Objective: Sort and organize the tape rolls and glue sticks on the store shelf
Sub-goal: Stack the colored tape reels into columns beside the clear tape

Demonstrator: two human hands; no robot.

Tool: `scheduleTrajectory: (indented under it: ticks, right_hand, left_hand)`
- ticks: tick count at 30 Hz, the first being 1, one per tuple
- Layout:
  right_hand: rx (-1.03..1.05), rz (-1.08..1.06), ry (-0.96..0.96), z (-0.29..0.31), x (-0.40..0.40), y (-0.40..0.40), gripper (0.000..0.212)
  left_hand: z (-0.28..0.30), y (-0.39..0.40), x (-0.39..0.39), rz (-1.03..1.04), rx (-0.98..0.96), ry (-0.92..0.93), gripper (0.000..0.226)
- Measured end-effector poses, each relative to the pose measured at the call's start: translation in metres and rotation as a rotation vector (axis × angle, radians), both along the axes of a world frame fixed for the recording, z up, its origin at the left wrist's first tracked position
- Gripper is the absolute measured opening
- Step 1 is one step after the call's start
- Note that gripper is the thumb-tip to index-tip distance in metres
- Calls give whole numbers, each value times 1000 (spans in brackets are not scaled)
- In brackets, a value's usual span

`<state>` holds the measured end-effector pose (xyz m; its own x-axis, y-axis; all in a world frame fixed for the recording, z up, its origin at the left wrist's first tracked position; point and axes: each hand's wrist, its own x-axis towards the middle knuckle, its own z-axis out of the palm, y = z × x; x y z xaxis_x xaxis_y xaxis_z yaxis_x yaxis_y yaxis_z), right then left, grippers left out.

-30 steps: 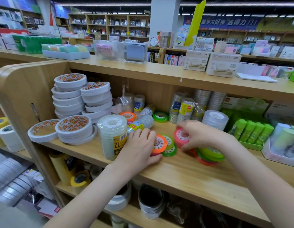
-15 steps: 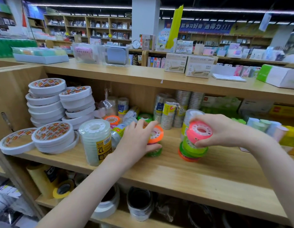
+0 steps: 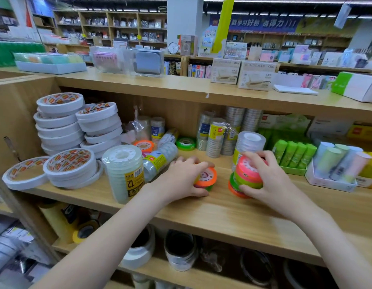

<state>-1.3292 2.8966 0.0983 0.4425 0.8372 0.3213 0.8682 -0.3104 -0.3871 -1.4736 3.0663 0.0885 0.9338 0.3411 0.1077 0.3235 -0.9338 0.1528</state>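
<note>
On the wooden shelf (image 3: 201, 217), the left hand (image 3: 182, 178) curls its grip around a small pile topped by an orange tape roll (image 3: 206, 178). Just to its right, the right hand (image 3: 266, 182) grasps a taller stack of coloured tape rolls (image 3: 244, 174), pink on top. Green glue sticks (image 3: 293, 152) stand in a tray behind the right hand. White tape rolls (image 3: 62, 122) are stacked far left.
</note>
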Motion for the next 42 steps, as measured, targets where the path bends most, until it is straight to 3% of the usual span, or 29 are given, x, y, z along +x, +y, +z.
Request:
scheduleTrajectory:
  ticks: [4,6,10,17,19,22,26,28,31,34,39,42]
  right_hand:
    - [-36,-46,-132,13,-2,-5,85]
    - [44,-15,-216,21,-6,-8,70]
    - [192,163,-210,29,-28,5,43]
    - [-144,375,-89,0,-53,59,60]
    - [-123,393,-71,-6,-51,66,54]
    - [15,390,-26,-9,-49,71,39]
    - [203,339,97,-3,-48,65,35]
    - [267,270,47,2,-48,62,34]
    - [163,163,-82,3,-50,61,32]
    - [-54,133,-29,-4,-54,57,30]
    - [9,177,-19,1,-51,46,28]
    - [-8,233,-85,6,-49,42,35]
  left_hand:
    - [6,-1,0,-39,-25,-98,92]
    - [7,-2,-11,-49,-14,-170,94]
    - [-6,-8,-45,-9,12,-211,86]
    - [-32,-17,-69,132,-2,-315,56]
    - [-34,-21,-72,154,-33,-376,58]
    - [-35,-20,-75,208,-108,-445,66]
    - [-35,-20,-72,213,-197,-479,85]
    - [-36,-20,-69,228,-197,-459,91]
    - [-36,-20,-64,248,-206,-500,84]
    - [-35,-20,-62,258,-225,-540,80]
    - [-28,-24,-64,263,-177,-526,76]
    - [-18,-31,-71,279,29,-483,74]
